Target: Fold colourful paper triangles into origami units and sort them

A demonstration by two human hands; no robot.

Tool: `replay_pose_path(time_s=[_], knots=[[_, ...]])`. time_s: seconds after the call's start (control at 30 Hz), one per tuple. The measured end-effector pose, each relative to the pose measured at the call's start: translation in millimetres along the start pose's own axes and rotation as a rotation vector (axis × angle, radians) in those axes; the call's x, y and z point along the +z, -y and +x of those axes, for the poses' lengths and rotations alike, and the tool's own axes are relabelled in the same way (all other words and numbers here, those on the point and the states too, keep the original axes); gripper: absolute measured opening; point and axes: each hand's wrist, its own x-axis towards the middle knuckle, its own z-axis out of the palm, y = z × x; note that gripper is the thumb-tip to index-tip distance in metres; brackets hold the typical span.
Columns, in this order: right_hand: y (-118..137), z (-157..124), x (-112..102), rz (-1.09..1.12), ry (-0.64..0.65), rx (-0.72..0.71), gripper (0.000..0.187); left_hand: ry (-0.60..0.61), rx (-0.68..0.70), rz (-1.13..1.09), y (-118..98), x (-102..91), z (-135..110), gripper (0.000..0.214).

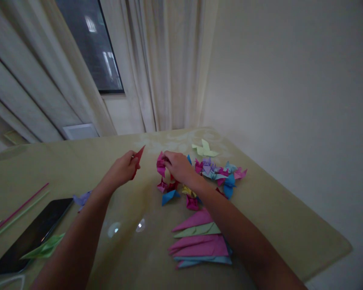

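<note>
My left hand [125, 168] is closed on a red folded paper piece [139, 154], its pointed tip sticking up past the fingers. Over the pile of folded paper shapes, my right hand [178, 164] pinches a magenta folded paper piece [161, 165]. Under and beside that hand lie small origami pieces in several colours, among them a blue one [170, 197], a magenta one [192, 202] and a lilac one [208, 165]. My right forearm hides part of this pile.
Pointed folded papers [196, 245] in pink, green and blue lie in a row near me. A pale green pinwheel shape [204, 149] is at the back. On the left are a dark phone [33, 233], thin sticks [21, 208], a green folded paper [44, 249] and a purple piece [82, 199].
</note>
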Motion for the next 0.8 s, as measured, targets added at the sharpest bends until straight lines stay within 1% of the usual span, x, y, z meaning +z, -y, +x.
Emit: replay_pose_path(time_s=[0.1,0.13,0.2,0.27,0.33,0.43,0.53,0.57,0.63,0.7,0.8], knots=[[-4,-3,13,-0.06,0.047,-0.004,0.024,-0.036,0.095,-0.169,-10,-4.4,-3,0.033],[-6,-3,15,-0.052,0.036,-0.011,0.03,-0.037,0.115,-0.224,-13,-5.1,-4,0.037],[-6,-3,11,0.013,-0.05,-0.026,0.037,-0.038,0.127,-0.313,-20,-5.9,-7,0.043],[-2,-2,1,0.144,-0.164,-0.05,0.034,-0.028,0.125,-0.389,-27,-6.1,-11,0.043],[6,-2,-14,0.312,-0.236,-0.069,0.03,0.028,0.142,-0.466,-33,-5.9,-15,0.041],[17,-3,-31,0.519,-0.257,-0.07,0.029,0.142,0.209,-0.548,-43,-5.1,-21,0.036],[22,-5,-42,0.653,-0.255,-0.08,0.014,0.214,0.313,-0.588,-51,-4.1,-26,0.032],[21,-5,-45,0.694,-0.258,-0.083,0.009,0.213,0.354,-0.597,-54,-3.8,-28,0.033],[19,-4,-50,0.784,-0.245,-0.071,0.006,0.157,0.452,-0.6,-59,-3.7,-32,0.036],[16,-4,-56,0.872,-0.204,-0.049,0.008,0.08,0.572,-0.543,-65,-4.0,-34,0.035],[13,-6,-66,0.918,-0.124,-0.029,0.018,0.022,0.747,-0.409,-72,-5.5,-38,0.023]])
